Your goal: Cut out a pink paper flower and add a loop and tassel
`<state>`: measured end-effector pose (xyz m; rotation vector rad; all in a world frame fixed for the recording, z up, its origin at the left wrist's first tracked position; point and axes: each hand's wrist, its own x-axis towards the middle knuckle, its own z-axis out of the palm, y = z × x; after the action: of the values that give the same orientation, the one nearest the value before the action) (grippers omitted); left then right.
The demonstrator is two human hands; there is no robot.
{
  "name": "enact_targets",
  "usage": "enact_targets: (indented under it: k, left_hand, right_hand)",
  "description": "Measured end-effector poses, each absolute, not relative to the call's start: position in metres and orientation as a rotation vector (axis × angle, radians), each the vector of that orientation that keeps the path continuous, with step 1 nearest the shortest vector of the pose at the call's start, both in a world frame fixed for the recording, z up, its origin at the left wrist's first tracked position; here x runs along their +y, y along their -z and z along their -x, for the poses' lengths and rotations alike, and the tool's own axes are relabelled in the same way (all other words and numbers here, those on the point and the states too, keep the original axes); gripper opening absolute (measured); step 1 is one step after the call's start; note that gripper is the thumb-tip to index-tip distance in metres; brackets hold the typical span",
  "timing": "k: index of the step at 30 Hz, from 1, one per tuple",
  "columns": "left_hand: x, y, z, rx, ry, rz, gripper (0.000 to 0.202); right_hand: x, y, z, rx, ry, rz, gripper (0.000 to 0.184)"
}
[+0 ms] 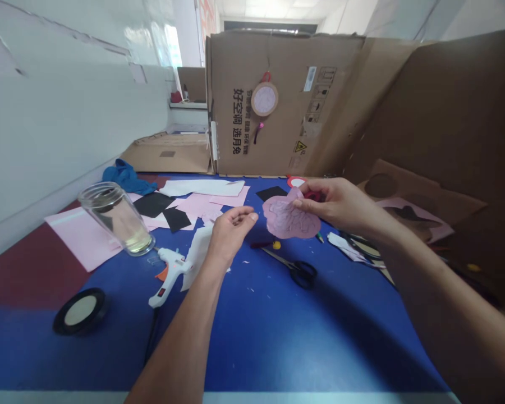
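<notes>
My right hand [340, 205] pinches the upper edge of a pink scalloped paper cut-out [288, 220] and holds it above the blue table [269, 331]. My left hand [229, 233] hovers just left of the cut-out with its fingers curled loosely together, and I cannot make out anything in them. Black-handled scissors [297, 269] lie on the table below the cut-out. A white glue gun [170, 274] lies to the left of my left forearm.
A glass jar [118, 219] with yellowish liquid stands at the left, a black lid [81, 311] in front of it. Pink, white and black paper sheets [193, 205] lie behind. Cardboard walls [278, 101] enclose the back and right. A blue cloth [124, 175] lies far left.
</notes>
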<state>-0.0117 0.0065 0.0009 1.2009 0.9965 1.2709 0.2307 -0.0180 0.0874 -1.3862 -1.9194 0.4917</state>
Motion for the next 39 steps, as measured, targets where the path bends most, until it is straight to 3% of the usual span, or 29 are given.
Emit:
enact_targets:
  k: [3,8,12,20,31,39]
  left_hand:
    - [0.004,-0.004,0.008,0.775,-1.243,-1.185,0.035]
    - [0.002,0.002,0.005,0.757,-1.185,-1.194,0.03]
    - [0.005,0.004,0.005,0.841,-1.254,-1.047,0.027]
    - [0.008,0.008,0.002,0.84,-1.314,-0.897,0.029]
    - [-0.001,0.005,-0.006,0.779,-1.235,-0.949,0.039]
    - [-0.003,0.012,-0.012,0.895,-1.179,-1.021,0.025]
  right_hand:
    - [-0.02,-0.094,-0.22,-1.974,-0.567,1.344,0.053]
    - [-0.021,-0.091,-0.205,-1.943,-0.566,1.306,0.044]
    - [-0.023,-0.062,-0.207,-1.585,-0.498,1.307,0.048]
    - [-0.031,0.004,-0.198,-1.188,-0.957,1.237,0.048]
    - [-0.033,0.007,-0.2,-1.213,-0.835,1.213,0.035]
    - [-0.033,0.009,-0.205,-1.221,-0.84,1.197,0.034]
